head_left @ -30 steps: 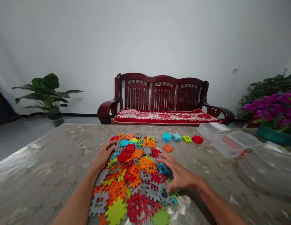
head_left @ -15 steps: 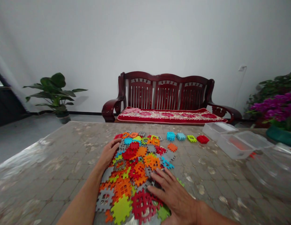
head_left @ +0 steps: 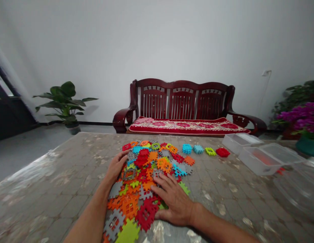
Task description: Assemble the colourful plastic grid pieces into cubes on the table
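A pile of interlocking plastic tiles in orange, red, grey, lime and blue lies before me, some with window cut-outs. My left hand rests along the pile's left edge, fingers stretched out and holding nothing. Spread over the near right side of the pile is my right hand, palm down and open. Its thumb is beside a dark red window tile, and its fingertips reach a grey window tile. A green tile shows just past that hand. What lies under the right palm is hidden.
Stacks of blue tiles, pale blue tiles, lime tiles and red tiles stand in a row behind. Clear plastic boxes are at right, near purple flowers. Beyond the table stands a wooden bench.
My right hand has slid left, pushing nearby tiles, including the dark red window tile, leftward. The left hand has hardly moved. The view has shifted slightly.
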`<state>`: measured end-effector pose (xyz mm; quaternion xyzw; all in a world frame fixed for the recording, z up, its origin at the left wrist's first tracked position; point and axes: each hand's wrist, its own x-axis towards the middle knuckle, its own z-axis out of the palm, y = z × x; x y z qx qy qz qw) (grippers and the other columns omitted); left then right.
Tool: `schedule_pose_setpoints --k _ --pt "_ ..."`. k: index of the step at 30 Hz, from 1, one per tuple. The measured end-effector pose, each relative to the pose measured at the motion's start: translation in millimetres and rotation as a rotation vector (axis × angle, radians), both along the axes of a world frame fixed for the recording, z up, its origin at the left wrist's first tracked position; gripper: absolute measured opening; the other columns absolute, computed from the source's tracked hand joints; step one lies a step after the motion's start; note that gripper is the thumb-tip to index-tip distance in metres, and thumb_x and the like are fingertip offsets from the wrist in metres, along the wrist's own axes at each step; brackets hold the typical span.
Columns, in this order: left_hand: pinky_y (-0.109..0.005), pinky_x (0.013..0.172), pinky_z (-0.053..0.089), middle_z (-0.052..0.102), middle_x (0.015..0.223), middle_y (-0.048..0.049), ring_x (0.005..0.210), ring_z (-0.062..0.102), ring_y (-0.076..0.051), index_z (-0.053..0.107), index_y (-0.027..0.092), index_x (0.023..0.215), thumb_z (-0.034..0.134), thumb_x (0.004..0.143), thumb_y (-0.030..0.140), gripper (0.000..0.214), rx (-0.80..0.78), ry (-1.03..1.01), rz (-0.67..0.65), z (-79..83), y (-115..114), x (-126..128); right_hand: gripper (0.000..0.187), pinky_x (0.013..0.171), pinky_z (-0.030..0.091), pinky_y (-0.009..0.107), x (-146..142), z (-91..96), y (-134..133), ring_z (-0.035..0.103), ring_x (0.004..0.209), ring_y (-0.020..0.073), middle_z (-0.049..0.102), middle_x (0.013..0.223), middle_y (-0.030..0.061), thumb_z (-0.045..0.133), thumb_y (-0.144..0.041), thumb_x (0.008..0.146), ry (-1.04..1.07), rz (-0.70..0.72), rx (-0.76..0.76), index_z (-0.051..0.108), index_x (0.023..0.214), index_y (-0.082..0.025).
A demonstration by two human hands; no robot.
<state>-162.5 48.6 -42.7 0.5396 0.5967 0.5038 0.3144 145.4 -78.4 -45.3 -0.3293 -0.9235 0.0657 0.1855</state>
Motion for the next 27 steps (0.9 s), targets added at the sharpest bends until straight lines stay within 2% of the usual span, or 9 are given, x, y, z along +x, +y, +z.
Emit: schedule_pose_setpoints --k 4,10,14,18,21,24,27 --pt "-0.035 0.081 0.054 0.077 0.103 -0.0073 0.088 0.068 -0.024 0.072 0.016 0.116 0.063 0.068 0.051 0.061 -0.025 -0.09 -0.014 2.4 -2 3 0.071 0.124 0.022 0.055 2 0.0 -5 0.031 0.148 0.0275 0.041 0.159 0.0086 0.049 -0.065 0.094 0.0 -0.026 0.033 0.036 0.154 -0.028" --pt "-0.035 0.081 0.054 0.077 0.101 -0.0072 0.087 0.069 -0.023 0.071 0.016 0.113 0.061 0.068 0.046 0.055 -0.011 -0.095 0.054 11.7 -6 7 0.098 0.123 0.02 0.059 7 -2.0 -8 0.026 0.15 0.033 0.032 0.163 0.0112 0.056 -0.08 0.08 -0.015 -0.011 0.068 0.028 0.158 -0.028" --pt "-0.04 0.093 0.052 0.076 0.111 -0.0082 0.099 0.068 -0.026 0.073 0.018 0.109 0.06 0.071 0.043 0.047 0.078 0.017 0.039 34.6 -13 11 0.102 0.121 0.026 0.058 8 2.9 -7 0.029 0.148 0.0342 0.035 0.161 0.0145 0.065 -0.077 0.075 0.003 -0.106 0.02 0.033 0.157 -0.024" --pt "-0.042 0.101 0.049 0.074 0.121 -0.0094 0.11 0.067 -0.028 0.071 0.016 0.116 0.061 0.077 0.048 0.051 0.1 0.018 -0.132 62.7 -31 26 0.107 0.119 0.028 0.058 19 11.7 -13 0.03 0.147 0.0364 0.035 0.161 0.0145 0.078 -0.068 0.065 -0.034 -0.25 -0.087 0.039 0.154 -0.025" --pt "-0.044 0.104 0.048 0.073 0.125 -0.0099 0.115 0.065 -0.029 0.069 0.016 0.122 0.06 0.082 0.049 0.053 0.039 0.085 -0.329 76.3 -51 45 0.104 0.117 0.029 0.058 36 13.8 -23 0.032 0.145 0.0367 0.036 0.16 0.013 0.081 -0.061 0.065 -0.044 -0.384 -0.124 0.039 0.154 -0.027" --pt "-0.043 0.109 0.043 0.065 0.138 -0.0113 0.125 0.06 -0.029 0.065 0.018 0.131 0.059 0.086 0.047 0.054 -0.031 0.373 -0.519 81.7 -78 64 0.098 0.115 0.032 0.059 50 13.6 -33 0.036 0.142 0.0375 0.039 0.158 0.0127 0.081 -0.056 0.067 -0.05 -0.467 -0.117 0.041 0.152 -0.029" --pt "-0.046 0.115 0.036 0.054 0.15 -0.0138 0.139 0.047 -0.033 0.055 0.021 0.142 0.07 0.078 0.053 0.073 -0.015 0.717 -0.636 79.9 -108 81 0.091 0.113 0.035 0.057 56 14.6 -39 0.039 0.139 0.0371 0.043 0.155 0.0132 0.08 -0.054 0.07 -0.072 -0.505 -0.122 0.045 0.15 -0.028"
